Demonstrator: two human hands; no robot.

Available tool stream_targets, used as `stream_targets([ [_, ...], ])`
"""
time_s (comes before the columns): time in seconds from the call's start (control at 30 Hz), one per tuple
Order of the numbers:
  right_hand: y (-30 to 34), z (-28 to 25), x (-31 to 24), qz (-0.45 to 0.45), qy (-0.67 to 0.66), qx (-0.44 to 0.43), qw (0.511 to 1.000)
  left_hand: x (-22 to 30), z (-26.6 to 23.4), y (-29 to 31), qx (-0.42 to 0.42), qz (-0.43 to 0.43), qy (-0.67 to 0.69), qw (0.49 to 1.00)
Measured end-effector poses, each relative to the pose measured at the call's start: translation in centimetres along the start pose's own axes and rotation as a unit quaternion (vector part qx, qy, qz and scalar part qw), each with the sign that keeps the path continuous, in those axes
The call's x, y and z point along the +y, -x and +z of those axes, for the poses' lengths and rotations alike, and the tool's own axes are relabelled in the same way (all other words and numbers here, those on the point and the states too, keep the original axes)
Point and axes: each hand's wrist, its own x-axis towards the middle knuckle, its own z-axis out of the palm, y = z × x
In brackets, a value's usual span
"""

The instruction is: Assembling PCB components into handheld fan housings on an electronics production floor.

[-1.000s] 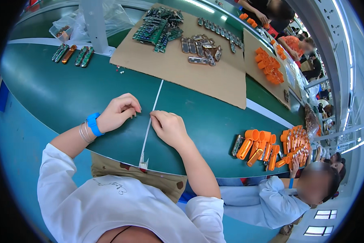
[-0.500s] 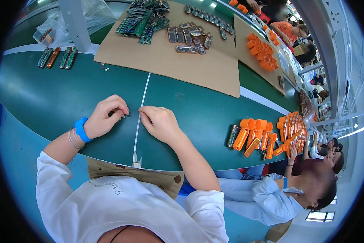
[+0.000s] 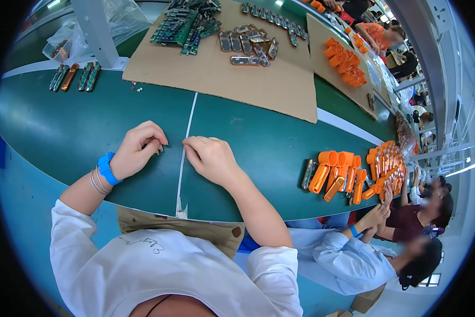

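My left hand (image 3: pixel 137 149) rests over the green tabletop (image 3: pixel 89 132), left of a white line (image 3: pixel 188 129) that crosses it. Its fingers are curled in toward the thumb, and I see nothing in them. Just right of the line, my right hand (image 3: pixel 211 158) lies with its fingers bent and tips near the line; no object shows in it. The two hands are a short gap apart, touching neither each other nor any part. Closest to my right hand among the loose things are orange cup-headed handles (image 3: pixel 330 171), with a green circuit board piece (image 3: pixel 308 174) beside them.
Cardboard (image 3: pixel 280 95) at the back bears stacked green circuit boards (image 3: pixel 177 26) and metal-framed pieces (image 3: pixel 245 61). Narrow boards (image 3: pixel 89 76) and an orange handle piece (image 3: pixel 69 77) lie far left, near a metal post (image 3: pixel 96 37). A co-worker in pale blue (image 3: pixel 343 259) sits at right.
My hands stay nearly in place, with the left fingers slightly more closed. The co-worker at right has brought both hands together beside the orange pieces. The view has shifted slightly.
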Motion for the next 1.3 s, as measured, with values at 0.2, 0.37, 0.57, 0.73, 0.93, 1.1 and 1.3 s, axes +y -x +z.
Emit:
stream_targets([
  [0.2,0.0,0.0,0.1,0.001,-0.005,0.003,1.0,-0.1,-0.2,-0.1,0.03,-0.018,0.02,0.999],
  [0.37,0.1,0.0,0.3,0.002,-0.004,0.002,1.0,-0.3,-0.5,-0.4,0.044,0.002,-0.004,0.999],
  [0.57,0.1,0.0,0.4,0.003,-0.003,-0.014,1.0,0.2,-0.1,-0.3,0.069,0.053,-0.122,0.989],
  [0.73,0.0,0.0,0.3,0.013,-0.005,-0.021,1.0,0.4,-0.1,-0.3,0.052,0.072,-0.163,0.983],
  [0.93,-0.1,-0.3,0.1,0.014,-0.007,-0.025,1.0,0.3,-0.5,-0.1,0.034,0.052,-0.14,0.988],
  [1.1,0.1,-0.1,0.3,0.003,-0.016,-0.011,1.0,1.4,-1.0,-0.1,0.015,0.044,-0.197,0.979],
  [1.3,0.2,-0.1,0.4,0.003,-0.021,-0.004,1.0,1.5,-1.4,0.5,-0.011,0.168,-0.467,0.868],
])
